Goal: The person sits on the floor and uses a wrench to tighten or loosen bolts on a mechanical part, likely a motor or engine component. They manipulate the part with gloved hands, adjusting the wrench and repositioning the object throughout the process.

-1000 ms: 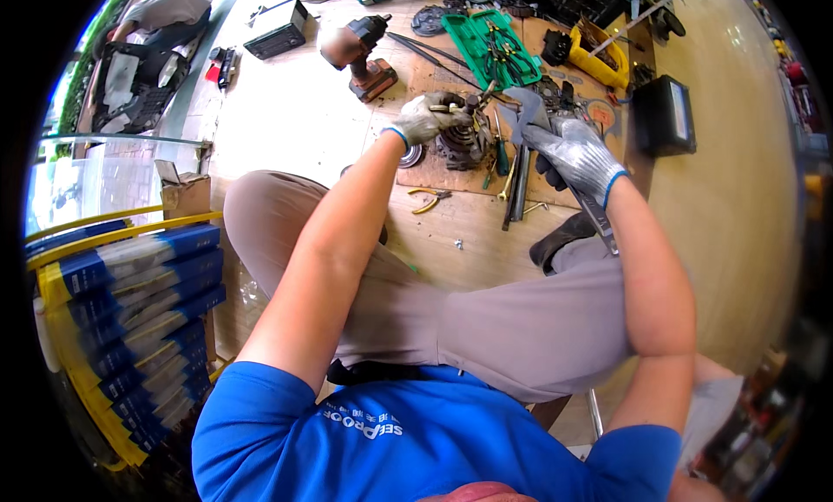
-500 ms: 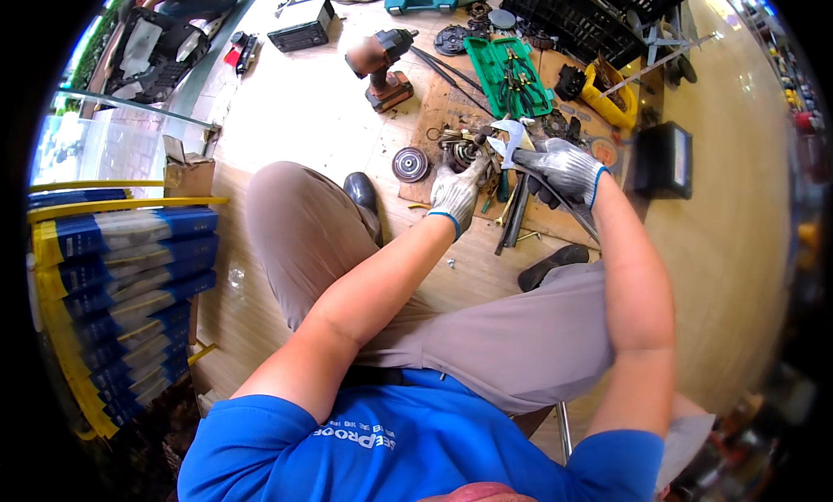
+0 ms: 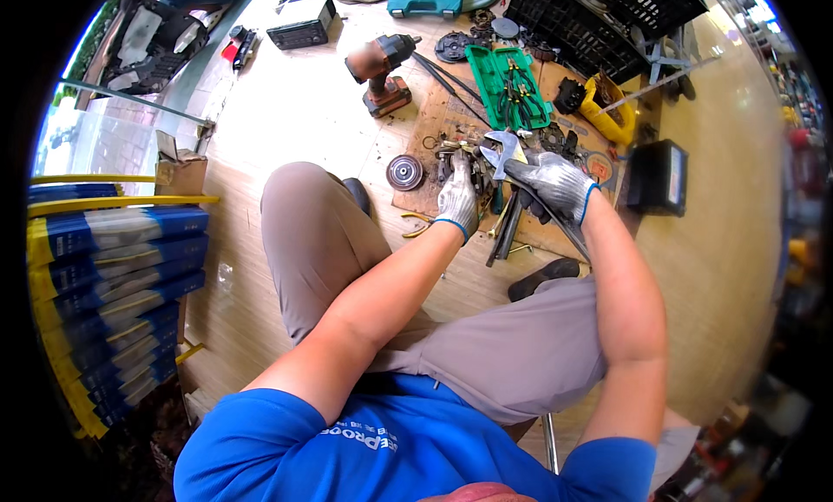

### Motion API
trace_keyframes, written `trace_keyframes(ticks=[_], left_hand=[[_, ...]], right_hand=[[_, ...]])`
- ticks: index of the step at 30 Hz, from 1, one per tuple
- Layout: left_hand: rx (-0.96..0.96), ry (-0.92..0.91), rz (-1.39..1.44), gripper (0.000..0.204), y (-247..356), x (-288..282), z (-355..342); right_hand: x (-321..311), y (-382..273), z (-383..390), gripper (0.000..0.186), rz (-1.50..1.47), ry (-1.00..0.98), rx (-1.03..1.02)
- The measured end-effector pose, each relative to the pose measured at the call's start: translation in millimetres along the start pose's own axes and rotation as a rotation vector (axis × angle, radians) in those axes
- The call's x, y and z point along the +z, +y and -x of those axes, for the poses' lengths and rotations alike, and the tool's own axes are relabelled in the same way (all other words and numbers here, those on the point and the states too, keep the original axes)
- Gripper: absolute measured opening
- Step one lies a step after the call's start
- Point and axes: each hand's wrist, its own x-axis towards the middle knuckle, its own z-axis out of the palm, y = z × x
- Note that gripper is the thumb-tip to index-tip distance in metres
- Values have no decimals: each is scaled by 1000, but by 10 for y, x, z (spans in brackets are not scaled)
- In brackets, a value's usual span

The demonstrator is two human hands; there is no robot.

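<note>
My right hand (image 3: 554,179), in a grey-white work glove, is closed around the dark handle of a large adjustable wrench (image 3: 503,149). Its silvery jaws point toward my left hand. My left hand (image 3: 460,198), gloved the same way, is closed among greasy metal parts (image 3: 447,150); its fingers hide what they grip. Just left of it lies a round grooved pulley (image 3: 405,172). Yellow-handled pliers (image 3: 416,224) rest on the floor below the pulley. Dark bars (image 3: 508,229) lie between and below my hands.
Beyond my hands an open green case of pliers (image 3: 512,85) lies on the cardboard (image 3: 434,111). An impact wrench (image 3: 382,72) stands to the left. A yellow container (image 3: 607,111), a black box (image 3: 659,177) and black crates (image 3: 577,29) are on the right.
My left hand's fingers have drawn together and reach straighter forward. The wrench's jaws have turned and come slightly left and down with my right hand. The yellow-handled pliers show more fully.
</note>
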Motion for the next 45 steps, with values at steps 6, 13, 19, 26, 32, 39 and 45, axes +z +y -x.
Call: trace_keyframes(ticks=[6, 13, 19, 26, 32, 39, 45], left_hand=[[594, 5, -707, 51, -492, -235, -467], [616, 74, -1174, 58, -245, -167, -194], [217, 108, -270, 66, -43, 97, -290], [443, 214, -1282, 82, -259, 36, -645], [473, 271, -1309, 102, -366, 46, -722], [418, 225, -1324, 106, -319, 108, -669], [461, 297, -1335, 101, -387, 66, -743]], right_hand=[[95, -119, -9, 48, 74, 23, 14], [77, 5, -77, 48, 32, 4, -3], [171, 41, -129, 57, 55, 77, 31], [184, 243, -159, 47, -33, 1, -30], [153, 316, -131, 52, 11, 37, 16], [70, 349, -170, 52, -39, -1, 40], [95, 262, -144, 47, -171, -51, 64]])
